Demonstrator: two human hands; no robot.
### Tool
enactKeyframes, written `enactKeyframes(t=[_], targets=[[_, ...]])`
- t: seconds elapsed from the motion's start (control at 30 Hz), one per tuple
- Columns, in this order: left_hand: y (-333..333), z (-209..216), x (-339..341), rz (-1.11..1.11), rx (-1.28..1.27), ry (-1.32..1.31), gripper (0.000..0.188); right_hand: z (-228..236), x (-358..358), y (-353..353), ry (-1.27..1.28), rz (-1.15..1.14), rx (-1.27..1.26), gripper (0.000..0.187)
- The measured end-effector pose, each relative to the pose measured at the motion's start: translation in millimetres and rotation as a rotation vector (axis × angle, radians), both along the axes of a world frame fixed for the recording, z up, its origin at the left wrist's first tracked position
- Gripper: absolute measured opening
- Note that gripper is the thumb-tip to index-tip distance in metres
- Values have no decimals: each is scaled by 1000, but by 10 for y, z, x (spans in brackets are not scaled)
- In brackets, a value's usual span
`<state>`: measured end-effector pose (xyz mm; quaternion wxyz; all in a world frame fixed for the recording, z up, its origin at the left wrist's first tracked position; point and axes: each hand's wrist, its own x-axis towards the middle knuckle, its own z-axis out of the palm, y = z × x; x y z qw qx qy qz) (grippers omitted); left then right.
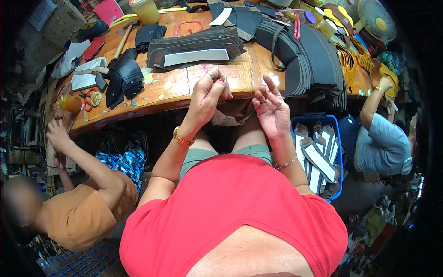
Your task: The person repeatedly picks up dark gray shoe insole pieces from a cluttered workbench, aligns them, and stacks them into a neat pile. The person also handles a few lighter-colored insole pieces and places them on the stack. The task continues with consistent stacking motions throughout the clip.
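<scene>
My left hand (207,94) is raised over the front edge of the table, its fingers curled in a pinch. Whatever it may hold is too small to make out. To its right is my right hand (273,113), palm turned up, fingers loosely bent and apart, with nothing visible in it. Beyond my left hand lies a stack of dark strips (196,39) with a white strip (196,57) on its near side. A long fanned row of dark curved pieces (309,69) lies past my right hand.
A blue basket (340,159) of white-and-dark strips stands right of my legs. On the wooden table (170,90) are black pieces (124,76), a hammer (123,41), red-handled scissors (87,102) and jars. One person (92,203) sits at left, another (383,143) at right.
</scene>
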<state>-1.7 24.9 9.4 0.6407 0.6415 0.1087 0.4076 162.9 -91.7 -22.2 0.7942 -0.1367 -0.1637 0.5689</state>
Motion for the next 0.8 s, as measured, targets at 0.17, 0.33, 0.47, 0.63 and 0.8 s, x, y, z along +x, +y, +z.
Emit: enactKeyframes(t=[0.17,0.33,0.47,0.63,0.8], targets=[[-103,-72,-18,-180,-33,66,25,30,39,59,294,128,105,25],[-152,-132,-25,-274,2,148,27,8,89,71,330,134,159,24],[-181,-190,-10,-289,-73,192,27,7,92,74,349,131,162,24],[-172,-174,9,-333,-113,306,32,1,121,61,340,108,146,25],[-225,-134,82,-384,-61,280,23,-31,180,46,273,76,106,25]])
